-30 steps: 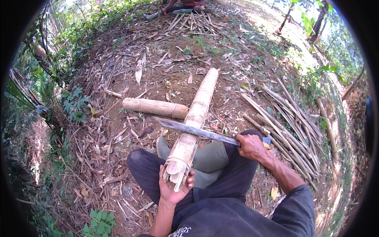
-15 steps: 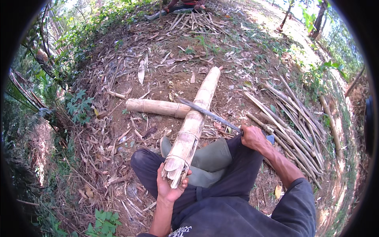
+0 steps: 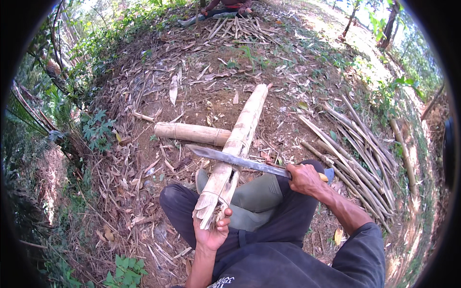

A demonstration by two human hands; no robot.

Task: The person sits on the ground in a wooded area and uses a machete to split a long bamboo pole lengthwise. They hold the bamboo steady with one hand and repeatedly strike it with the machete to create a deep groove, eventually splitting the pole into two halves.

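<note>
A split bamboo pole (image 3: 249, 113) slants from my lap away to the far right. Its near end is cracked into strips, and my left hand (image 3: 211, 234) is closed round that end from below. In my right hand (image 3: 307, 181) is a machete (image 3: 240, 161), gripped by its handle. The blade lies crosswise over the pole about midway along, its tip pointing left; whether it touches the bamboo is hard to tell. Farther out, the pole rests across a shorter bamboo piece (image 3: 189, 132) on the ground.
Long split bamboo strips (image 3: 357, 153) are heaped at my right. My crossed legs in green boots (image 3: 254, 194) are under the pole. Ahead, another person (image 3: 225, 10) sits behind a pile of short strips (image 3: 242, 29). Dry leaves litter the soil; plants (image 3: 96, 129) grow at left.
The machete has come nearer to me along the pole, its blade now lying more level. The pole's near end has turned a little in my left hand.
</note>
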